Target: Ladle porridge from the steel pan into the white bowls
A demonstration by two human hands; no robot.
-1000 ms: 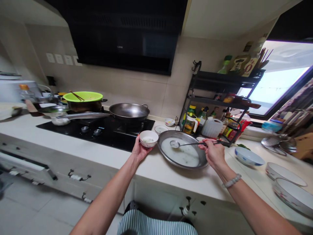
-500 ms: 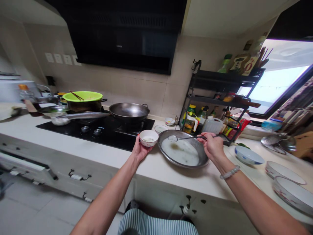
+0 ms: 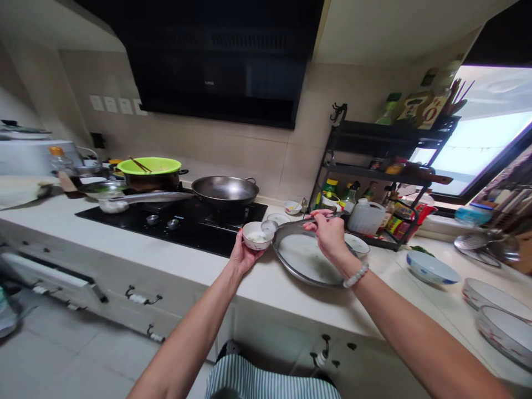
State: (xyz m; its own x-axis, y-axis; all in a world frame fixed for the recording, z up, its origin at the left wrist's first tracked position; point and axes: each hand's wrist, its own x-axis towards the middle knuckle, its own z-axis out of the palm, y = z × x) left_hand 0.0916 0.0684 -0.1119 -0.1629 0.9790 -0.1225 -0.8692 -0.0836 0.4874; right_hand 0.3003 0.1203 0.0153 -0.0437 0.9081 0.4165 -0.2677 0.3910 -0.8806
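Note:
My left hand (image 3: 244,255) is wrapped round a small white bowl (image 3: 255,239) and holds it beside the left rim of a wide metal basin (image 3: 286,266). White, cloudy liquid (image 3: 305,257) fills much of the basin. A ladle (image 3: 269,226) is gripped by its handle in my right hand (image 3: 326,233), above the basin. The ladle's head is at the bowl's right rim and looks tilted. Some whitish food lies in the bowl. Another small bowl (image 3: 279,218) stands behind the basin, and one more (image 3: 358,244) shows partly behind my right wrist.
Left of the basin, a wok (image 3: 224,191) and a pot topped by a green basin (image 3: 152,165) stand on the black cooktop (image 3: 183,235). A black rack (image 3: 376,172) with bottles rises behind right. Several bowls, including a blue-patterned one (image 3: 432,269), line the right counter.
My right hand has moved left, carrying the ladle's head from over the basin to the small bowl's rim. My left hand still holds the bowl. The view has shifted slightly.

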